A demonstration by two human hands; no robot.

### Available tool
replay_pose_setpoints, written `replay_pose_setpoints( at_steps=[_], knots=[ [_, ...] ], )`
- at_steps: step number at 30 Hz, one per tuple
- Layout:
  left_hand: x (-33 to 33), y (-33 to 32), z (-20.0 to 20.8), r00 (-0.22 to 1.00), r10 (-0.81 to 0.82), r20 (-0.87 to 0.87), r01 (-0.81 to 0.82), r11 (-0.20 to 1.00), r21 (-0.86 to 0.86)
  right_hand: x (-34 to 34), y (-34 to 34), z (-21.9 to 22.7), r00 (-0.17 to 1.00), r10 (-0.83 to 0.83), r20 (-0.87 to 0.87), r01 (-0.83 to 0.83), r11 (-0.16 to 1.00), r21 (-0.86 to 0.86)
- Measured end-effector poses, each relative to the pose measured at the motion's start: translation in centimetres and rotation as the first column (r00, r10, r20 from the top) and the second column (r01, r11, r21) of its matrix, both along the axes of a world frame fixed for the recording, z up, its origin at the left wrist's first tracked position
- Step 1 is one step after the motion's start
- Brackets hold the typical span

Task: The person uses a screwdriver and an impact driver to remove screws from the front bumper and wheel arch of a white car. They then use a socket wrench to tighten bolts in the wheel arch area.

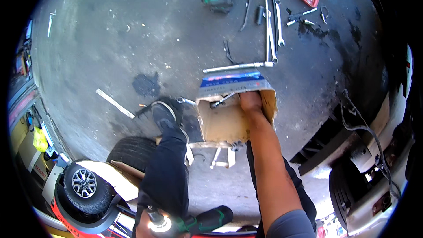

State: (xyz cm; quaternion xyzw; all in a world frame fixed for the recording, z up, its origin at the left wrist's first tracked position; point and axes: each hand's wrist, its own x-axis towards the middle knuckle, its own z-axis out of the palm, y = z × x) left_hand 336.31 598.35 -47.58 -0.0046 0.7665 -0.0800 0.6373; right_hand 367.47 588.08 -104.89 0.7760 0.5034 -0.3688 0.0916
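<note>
My right hand (250, 102) pinches the top edge of the flat brown cardboard box (224, 121) lying on the grey floor (132, 39) beside my black shoe (164, 115). The box is probably light and bendy. My left hand (147, 227) wraps a shiny tool (161, 224), I think.

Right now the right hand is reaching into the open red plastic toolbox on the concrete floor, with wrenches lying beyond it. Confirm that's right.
Not quite. The right hand reaches into an open cardboard box, not a red plastic toolbox. The rest holds: it sits on the concrete floor, with wrenches lying beyond it. The head view shows this.
</note>
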Motion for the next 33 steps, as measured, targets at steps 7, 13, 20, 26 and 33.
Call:
replay_pose_setpoints(
  at_steps=[7, 13, 20, 26, 33],
  knots=[
    [5.3, -3.1, -0.2, 0.918, -0.394, -0.052, 0.350, 0.739, 0.576, 0.0, 0.9, 13.9, 0.911, 0.395, -0.115, -0.412, 0.871, -0.268],
    [3.9, -14.9, 12.1, 0.787, -0.578, -0.215, 0.558, 0.518, 0.648, -2.9, -1.1, 52.3, 0.185, -0.424, -0.887, 0.546, 0.795, -0.266],
    [14.1, -20.8, 40.8, 0.474, -0.879, -0.044, 0.313, 0.121, 0.942, 0.3, -17.5, 96.9, 0.198, -0.237, -0.951, 0.845, 0.533, 0.043],
    [16.0, -38.5, 54.7, -0.161, -0.953, -0.257, 0.376, -0.301, 0.876, -3.5, -42.4, 109.4, 0.131, -0.086, -0.988, 0.983, -0.115, 0.140],
    [15.1, -68.9, 64.2, -0.370, -0.898, -0.239, 0.264, -0.348, 0.900, -9.0, -75.1, 112.9, 0.171, -0.228, -0.959, 0.903, -0.352, 0.245]
  ],
)
